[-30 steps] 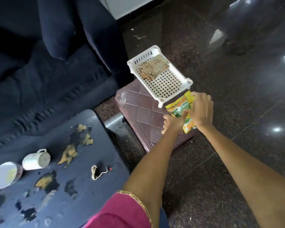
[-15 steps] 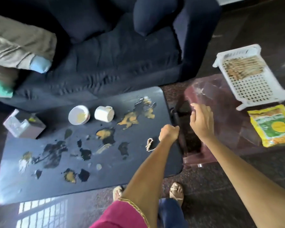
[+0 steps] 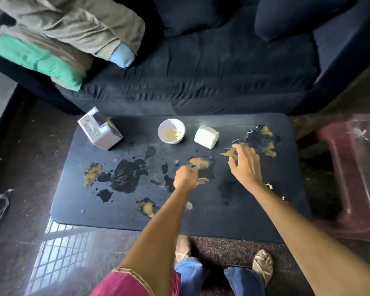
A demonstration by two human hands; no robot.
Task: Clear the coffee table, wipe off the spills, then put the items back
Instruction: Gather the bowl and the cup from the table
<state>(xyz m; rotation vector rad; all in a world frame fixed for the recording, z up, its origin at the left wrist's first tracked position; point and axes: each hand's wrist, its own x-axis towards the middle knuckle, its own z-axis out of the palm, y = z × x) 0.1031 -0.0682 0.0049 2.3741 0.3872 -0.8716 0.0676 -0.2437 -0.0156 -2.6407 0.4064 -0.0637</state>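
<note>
Right hand [image 3: 245, 165] hovered spread and empty over the coffee table [image 3: 244, 210] near the tipped cup [image 3: 206, 136], probably lining up to clear it, left hand [image 3: 185, 177] was fisted on nothing visible, bowl [image 3: 171, 131] and spills [image 3: 128, 175] untouched.

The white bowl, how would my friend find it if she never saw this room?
Start at the dark coffee table before the navy sofa. Along its far edge sit three white things. The bowl is the middle one, round and open, with yellowish residue inside, unlike the boxy tissue holder and tipped mug.
</note>
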